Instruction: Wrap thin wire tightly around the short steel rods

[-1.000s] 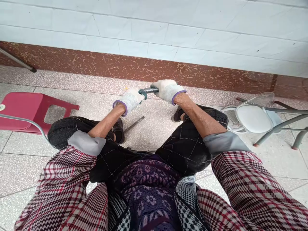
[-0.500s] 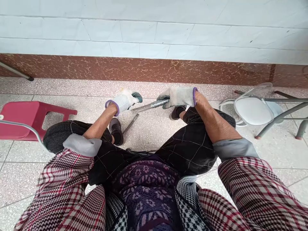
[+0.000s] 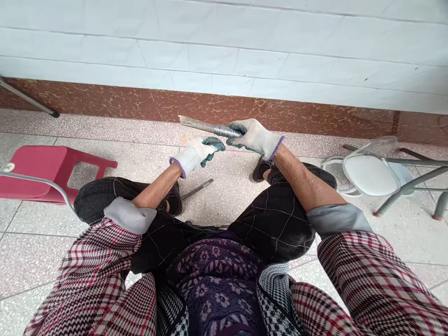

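Observation:
My right hand (image 3: 252,138), in a white glove with dark green fingertips and a purple cuff, is closed around the end of a grey rod (image 3: 198,124). Next to that grip, the rod has a shiny silver, ridged section like wound wire. Its worn, pale, flattened far end points left and slightly up. My left hand (image 3: 201,153), gloved the same way, is just below the rod and apart from it. The left fingers are curled together; whether they pinch something small I cannot make out. Below, a thin flat metal bar (image 3: 198,188) lies on the floor beside my shoe.
A red plastic stool (image 3: 38,170) stands at the left, with a bent metal tube in front of it. At the right are a small white seat (image 3: 373,173) and grey metal legs (image 3: 413,186). A tiled wall (image 3: 224,60) with a brown marbled base rises ahead.
My right hand has lifted the rod, tilting its free end up toward the wall. The left hand has moved right, from near the rod's end to below it, and its fingers have curled in.

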